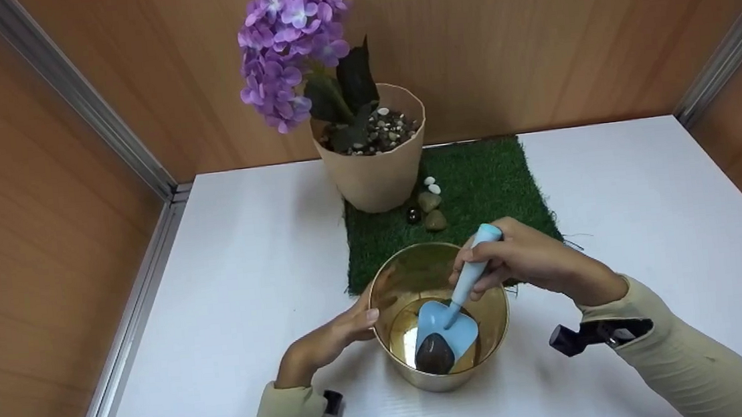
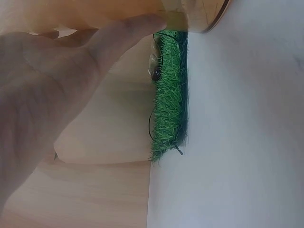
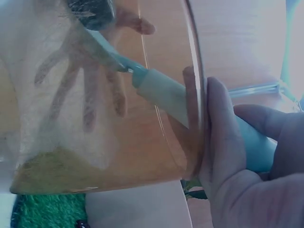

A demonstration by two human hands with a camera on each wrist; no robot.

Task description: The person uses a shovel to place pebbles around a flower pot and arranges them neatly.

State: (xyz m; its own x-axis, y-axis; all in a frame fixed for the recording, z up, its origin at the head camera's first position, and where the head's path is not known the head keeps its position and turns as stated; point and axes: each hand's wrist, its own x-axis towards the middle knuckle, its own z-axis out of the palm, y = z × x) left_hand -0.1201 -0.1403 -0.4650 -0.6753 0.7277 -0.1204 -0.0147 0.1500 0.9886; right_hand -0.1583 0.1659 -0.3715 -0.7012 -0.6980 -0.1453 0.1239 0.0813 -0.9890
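Observation:
My right hand [image 1: 516,259] grips the pale handle of a light blue hand trowel [image 1: 427,318], tilted down into a see-through gold bucket [image 1: 440,380]. On the trowel's blade lies a dark brown, smooth stone [image 1: 435,356]. My left hand [image 1: 341,332] rests on the bucket's left outer side, its thumb near the rim. Through the bucket wall in the right wrist view, the left hand's fingers [image 3: 89,102] appear spread and straight. The trowel handle crosses the bucket's rim in that view.
Behind the bucket lies a green artificial grass mat [image 1: 490,184]. A beige pot [image 1: 375,178] with a purple flower [image 1: 293,47] stands at its back left corner. Beside the pot sit two brown stones [image 1: 434,220], a shiny black stone [image 1: 413,215] and two white pebbles [image 1: 434,189].

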